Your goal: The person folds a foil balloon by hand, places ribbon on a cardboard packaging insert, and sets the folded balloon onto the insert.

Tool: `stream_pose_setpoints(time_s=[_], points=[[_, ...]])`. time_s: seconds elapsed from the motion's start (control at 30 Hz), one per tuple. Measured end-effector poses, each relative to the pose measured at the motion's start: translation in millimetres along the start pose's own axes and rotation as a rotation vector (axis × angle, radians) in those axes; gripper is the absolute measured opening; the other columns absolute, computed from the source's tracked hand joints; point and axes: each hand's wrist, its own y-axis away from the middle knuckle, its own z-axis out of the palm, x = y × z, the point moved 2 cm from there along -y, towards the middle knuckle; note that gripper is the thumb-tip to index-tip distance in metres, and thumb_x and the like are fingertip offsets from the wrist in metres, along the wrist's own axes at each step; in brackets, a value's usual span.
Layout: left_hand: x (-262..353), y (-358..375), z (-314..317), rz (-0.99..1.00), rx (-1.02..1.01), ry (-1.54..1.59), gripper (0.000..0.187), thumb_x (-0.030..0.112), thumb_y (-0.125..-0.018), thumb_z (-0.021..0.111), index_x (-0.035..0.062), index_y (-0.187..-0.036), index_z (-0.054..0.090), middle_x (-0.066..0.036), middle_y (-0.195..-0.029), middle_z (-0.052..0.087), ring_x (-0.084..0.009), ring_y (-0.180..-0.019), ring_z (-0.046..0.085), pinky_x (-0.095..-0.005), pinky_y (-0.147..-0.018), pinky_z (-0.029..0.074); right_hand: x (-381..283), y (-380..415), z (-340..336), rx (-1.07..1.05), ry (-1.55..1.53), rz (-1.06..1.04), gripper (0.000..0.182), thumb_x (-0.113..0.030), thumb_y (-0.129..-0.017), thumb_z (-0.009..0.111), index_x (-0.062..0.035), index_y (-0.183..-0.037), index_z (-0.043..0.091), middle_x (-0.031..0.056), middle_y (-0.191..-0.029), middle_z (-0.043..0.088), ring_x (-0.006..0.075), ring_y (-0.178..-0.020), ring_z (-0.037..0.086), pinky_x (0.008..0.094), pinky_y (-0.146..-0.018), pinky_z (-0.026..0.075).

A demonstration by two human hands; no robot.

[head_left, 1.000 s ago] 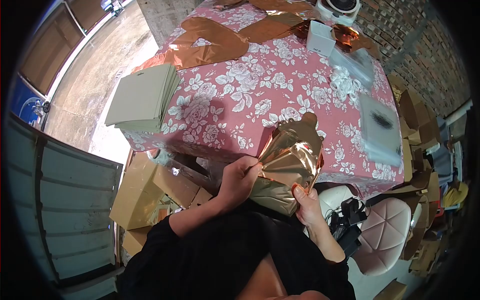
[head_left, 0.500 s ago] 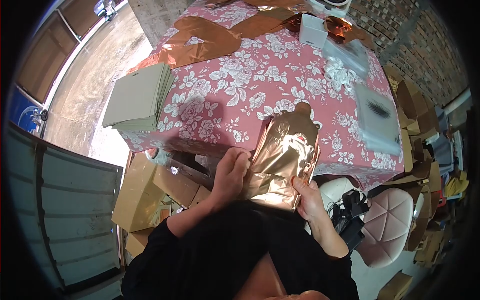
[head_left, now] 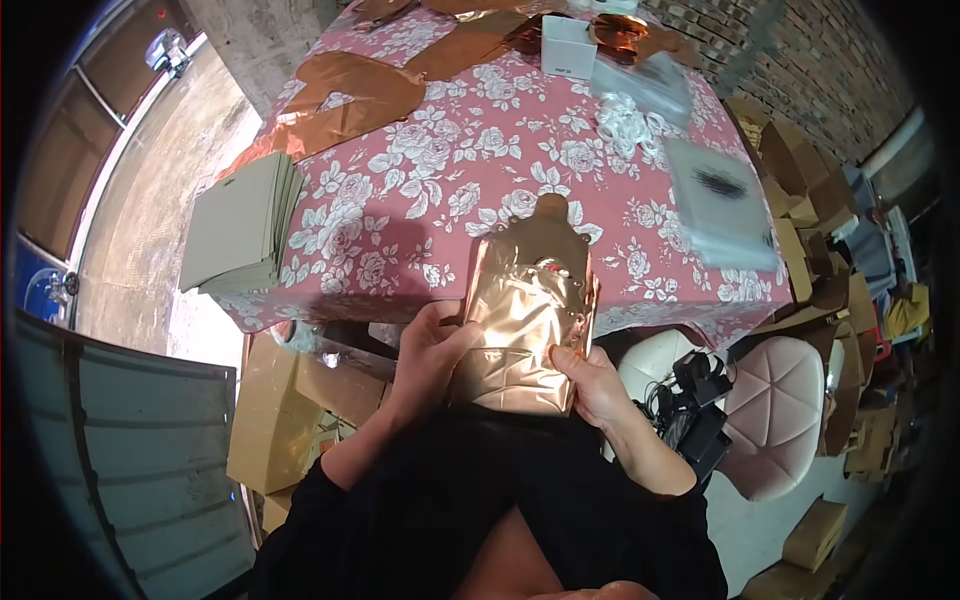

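Observation:
A folded copper-coloured foil balloon (head_left: 520,310), shiny and creased, lies in a flat rectangular bundle at the table's near edge. Its rounded tab (head_left: 551,207) points away from me over the cloth. My left hand (head_left: 432,350) grips the left edge, thumb on the foil and the other fingers partly hidden. At the lower right, my right hand (head_left: 592,380) is closed on the bundle with the thumb pressed on top. What lies inside the folds is hidden.
On the flowered tablecloth (head_left: 400,215) are grey cards (head_left: 235,225), flat copper foil (head_left: 350,105), a white box (head_left: 569,48), white ribbon (head_left: 630,125) and clear plastic bags (head_left: 720,205). A padded chair (head_left: 775,420) with black cables (head_left: 690,395) stands right, cardboard boxes (head_left: 275,410) left.
My left hand has opened from a tight fist-like pinch and now lays its thumb on the foil's left edge. The bundle has turned slightly more upright. The whole view has shifted.

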Motion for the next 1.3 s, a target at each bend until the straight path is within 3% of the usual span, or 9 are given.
stream_pose_setpoints(time_s=[0.17,0.23,0.3,0.37,0.5,0.57,0.67,1.2,1.3], points=[[-9.7,-11.2,-15.0,-0.106,-0.197,-0.102,0.016,0.014,-0.096,0.059,-0.001,-0.093,0.066,-0.004,-0.081,0.068,-0.0067,-0.069,0.059,-0.02,-0.062,0.047,3.5,-2.6,-7.5,0.001,0.125,0.025,0.03,-0.026,-0.102,0.055,-0.0001,-0.114,0.065,0.0073,-0.105,0.069,0.0137,-0.091,0.065,0.0307,-0.083,0.053],[-8.3,-12.7,-11.2,-0.128,-0.184,0.03,0.017,0.015,-0.097,0.06,0.0001,-0.094,0.066,-0.002,-0.081,0.066,-0.0061,-0.066,0.057,-0.0204,-0.061,0.046,-13.1,1.9,2.1,0.226,-0.106,0.047,0.04,-0.035,-0.105,0.047,-0.0009,-0.112,0.065,0.0082,-0.104,0.069,0.0147,-0.089,0.065,0.0303,-0.082,0.052],[-12.0,-14.3,-8.9,-0.145,-0.251,0.197,0.017,0.016,-0.098,0.06,0.0003,-0.095,0.066,-0.003,-0.085,0.067,-0.0064,-0.066,0.057,-0.0206,-0.06,0.046,-12.3,-3.0,-21.0,0.16,-0.149,0.028,0.046,-0.04,-0.106,0.041,-0.0013,-0.112,0.065,0.0091,-0.104,0.069,0.0153,-0.09,0.065,0.0301,-0.082,0.051],[-10.0,-14.9,-4.1,-0.151,-0.145,0.13,0.021,0.019,-0.097,0.062,0.0084,-0.079,0.064,0.007,-0.068,0.056,0.0006,-0.051,0.041,-0.0177,-0.047,0.032,-14.2,-9.9,-37.4,-0.275,-0.203,-0.13,0.041,-0.036,-0.105,0.045,-0.0009,-0.108,0.066,0.0085,-0.102,0.069,0.0142,-0.093,0.065,0.0308,-0.083,0.052],[-18.7,-18.0,-13.4,-0.155,-0.168,0.133,0.018,0.02,-0.096,0.064,0.0081,-0.083,0.066,0.007,-0.072,0.059,0.002,-0.053,0.043,-0.0166,-0.048,0.033,-19.1,-3.9,-18.2,0.046,0.016,-0.121,0.032,-0.026,-0.102,0.054,0.002,-0.101,0.07,0.0062,-0.089,0.071,0.013,-0.079,0.066,0.0303,-0.075,0.054],[-18.5,-18.3,-15.5,-0.121,-0.277,0.197,0.016,0.016,-0.098,0.061,0.0013,-0.098,0.067,-0.003,-0.091,0.067,-0.0069,-0.078,0.06,-0.0233,-0.067,0.049,-17.4,-5.0,-16.3,0.064,0.02,-0.117,0.03,-0.024,-0.102,0.055,0.0025,-0.102,0.07,0.006,-0.088,0.071,0.0128,-0.075,0.065,0.0301,-0.073,0.054],[-22.9,-20.7,-14.1,-0.097,-0.233,0.186,0.015,0.022,-0.095,0.066,0.0087,-0.088,0.066,0.006,-0.077,0.062,0.0014,-0.056,0.046,-0.0165,-0.049,0.036,-16.1,-6.1,-18.8,0.047,0.016,-0.108,0.029,-0.023,-0.101,0.057,0.0027,-0.1,0.07,0.0058,-0.085,0.071,0.0122,-0.07,0.064,0.0288,-0.069,0.054],[-21.9,-16.9,-15.8,-0.037,-0.236,0.151,0.02,0.016,-0.095,0.064,0.0097,-0.077,0.058,0.008,-0.067,0.052,0.0013,-0.048,0.037,-0.0181,-0.043,0.027,-3.4,-12.8,-20.1,0.101,0.266,-0.237,0.026,-0.022,-0.101,0.059,-0.0003,-0.091,0.071,0.0029,-0.082,0.069,0.0063,-0.067,0.058,0.0233,-0.061,0.046],[-21.9,-16.6,-19.5,-0.133,-0.256,0.126,0.017,0.009,-0.097,0.059,0.0047,-0.081,0.06,0.005,-0.076,0.055,-0.0014,-0.064,0.044,-0.0201,-0.057,0.038,-11.3,-11.8,-8.1,0.281,0.05,-0.17,0.031,-0.026,-0.101,0.057,0.0,-0.093,0.071,0.0037,-0.084,0.069,0.0074,-0.068,0.058,0.0242,-0.061,0.046]])
